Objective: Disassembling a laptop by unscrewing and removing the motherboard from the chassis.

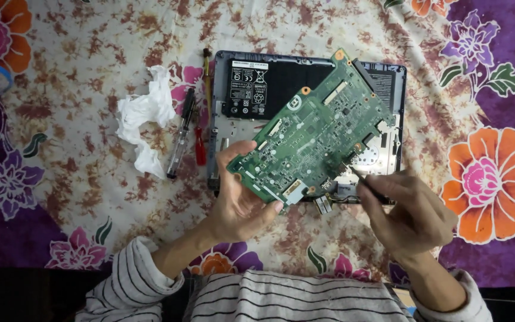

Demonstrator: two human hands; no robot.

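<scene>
Here, left hand point(239, 200) grips green circuit board point(314, 131) above white-labelled black battery point(269, 83).

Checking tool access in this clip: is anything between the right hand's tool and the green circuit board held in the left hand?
Nothing visible. The left hand holds the green circuit board lifted above the opened laptop base. The thin dark tool in the right hand reaches the board's lower right edge with no object between.

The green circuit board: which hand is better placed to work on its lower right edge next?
Probably the right hand. It grips a thin dark tool whose tip already reaches the green circuit board at that edge. The left hand is occupied holding the board above the opened laptop base.
</scene>
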